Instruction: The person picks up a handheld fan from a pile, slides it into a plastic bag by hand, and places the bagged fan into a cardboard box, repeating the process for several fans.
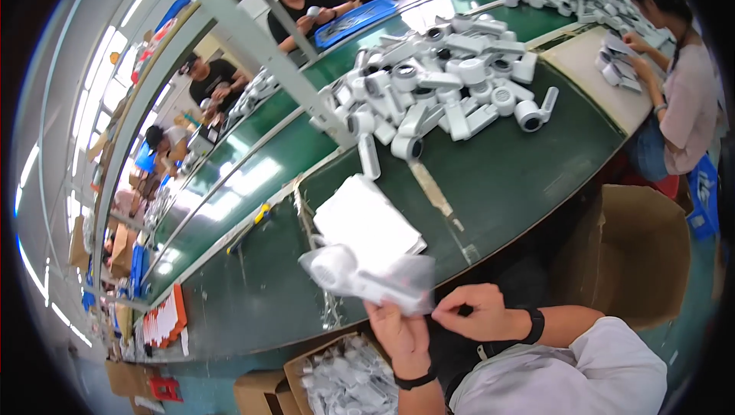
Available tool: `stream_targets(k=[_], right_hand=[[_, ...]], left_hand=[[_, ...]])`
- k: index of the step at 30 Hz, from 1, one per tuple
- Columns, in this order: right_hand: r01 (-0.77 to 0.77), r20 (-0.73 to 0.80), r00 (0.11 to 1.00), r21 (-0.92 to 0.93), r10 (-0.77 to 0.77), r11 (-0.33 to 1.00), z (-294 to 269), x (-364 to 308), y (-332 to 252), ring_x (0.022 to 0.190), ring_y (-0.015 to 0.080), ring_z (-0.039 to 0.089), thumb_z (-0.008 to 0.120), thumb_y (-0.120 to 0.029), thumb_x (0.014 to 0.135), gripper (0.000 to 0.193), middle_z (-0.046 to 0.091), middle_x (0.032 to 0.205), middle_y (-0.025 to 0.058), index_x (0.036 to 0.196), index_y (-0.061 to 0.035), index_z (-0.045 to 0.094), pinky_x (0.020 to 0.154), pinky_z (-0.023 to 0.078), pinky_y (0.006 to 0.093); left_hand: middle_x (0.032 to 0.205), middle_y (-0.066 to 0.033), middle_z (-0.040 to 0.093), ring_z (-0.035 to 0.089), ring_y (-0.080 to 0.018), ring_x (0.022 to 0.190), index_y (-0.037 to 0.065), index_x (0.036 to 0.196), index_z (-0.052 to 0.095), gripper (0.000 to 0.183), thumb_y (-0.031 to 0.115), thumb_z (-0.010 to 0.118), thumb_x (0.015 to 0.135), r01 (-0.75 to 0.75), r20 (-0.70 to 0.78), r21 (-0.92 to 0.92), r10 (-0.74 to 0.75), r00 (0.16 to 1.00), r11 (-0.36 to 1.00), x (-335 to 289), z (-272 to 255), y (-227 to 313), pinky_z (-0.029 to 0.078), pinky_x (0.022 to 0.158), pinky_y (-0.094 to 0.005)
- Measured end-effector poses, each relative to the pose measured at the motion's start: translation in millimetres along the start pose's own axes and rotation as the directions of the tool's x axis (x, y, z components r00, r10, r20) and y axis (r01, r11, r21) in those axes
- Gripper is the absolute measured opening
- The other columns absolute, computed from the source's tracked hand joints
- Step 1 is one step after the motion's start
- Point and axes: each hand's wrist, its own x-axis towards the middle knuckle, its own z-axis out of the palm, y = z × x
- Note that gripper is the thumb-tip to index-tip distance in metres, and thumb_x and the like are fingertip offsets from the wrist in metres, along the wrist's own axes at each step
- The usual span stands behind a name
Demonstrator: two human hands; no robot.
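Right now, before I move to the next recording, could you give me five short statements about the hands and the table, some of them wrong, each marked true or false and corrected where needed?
1. The left hand holds a white device in a clear bag. True.
2. The person's other hand is out of view. False: the right hand shows, its fingertips close to the bag; whether they touch it cannot be told.
3. A white stack lies on the green table. True.
4. Nothing lies on the table left of the stack. False: a yellow-and-black tool lies there.
5. A heap of white devices lies beyond the stack. True.
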Motion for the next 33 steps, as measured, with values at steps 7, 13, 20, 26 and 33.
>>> stream_targets(k=[7,13,20,26,33], right_hand=[[-0.079,-0.081,0.995,-0.255,0.06,0.964,-93,30,13,0.065,0.0069,0.06,0.073,-0.004,0.08,0.008,0.067,0.077,0.0028,0.086,-0.004,0.068,0.056,0.049,0.0229],[-0.154,-0.352,0.881,-0.846,-0.316,0.511,-239,127,77,0.094,0.0262,0.058,0.063,-0.004,0.078,0.043,0.059,0.111,0.012,0.12,-0.0066,0.055,0.079,0.05,0.0372],[-0.098,-0.098,0.995,-0.995,0.023,0.005,-310,158,100,0.127,0.031,0.043,0.058,0.007,0.071,0.058,0.051,0.134,0.0078,0.125,-0.0141,0.057,0.1,0.035,0.044],[0.114,0.121,0.984,-0.992,0.129,0.057,-295,158,71,0.115,0.0258,0.052,0.071,-0.003,0.07,0.032,0.06,0.103,0.006,0.099,-0.011,0.062,0.104,0.033,0.048],[0.136,0.282,0.952,-0.739,0.119,0.66,-197,118,15,0.084,0.0373,0.064,0.07,-0.021,0.081,0.034,0.065,0.092,0.0187,0.108,-0.0029,0.058,0.07,0.053,0.0399]], left_hand=[[0.135,-0.02,0.051,0.056,-0.0292,0.115,-0.004,0.147,0.03,0.061,0.0,0.056,0.092,-0.267,-0.227,0.739,0.601,0.766,0.619,38,-81,70,0.049,0.092,-0.0351],[0.109,-0.024,0.063,0.064,-0.0266,0.089,-0.007,0.141,0.039,0.065,0.013,0.065,0.085,0.069,-0.206,0.973,0.706,0.678,0.218,69,-146,104,0.051,0.074,-0.0359],[0.131,-0.0277,0.054,0.054,-0.0427,0.116,0.0,0.143,0.038,0.074,0.026,0.071,0.081,0.297,-0.188,0.95,0.578,0.794,-0.099,91,-138,114,0.043,0.097,-0.0444],[0.123,-0.0242,0.054,0.052,-0.0409,0.114,-0.003,0.129,0.052,0.065,0.026,0.076,0.077,0.186,0.173,0.897,0.708,0.685,-0.4,76,-108,121,0.042,0.096,-0.0466],[0.11,-0.0146,0.065,0.059,-0.0321,0.107,0.002,0.111,0.065,0.038,0.012,0.076,0.076,-0.542,0.584,0.809,0.204,0.785,-0.229,68,-18,63,0.045,0.094,-0.0392]])
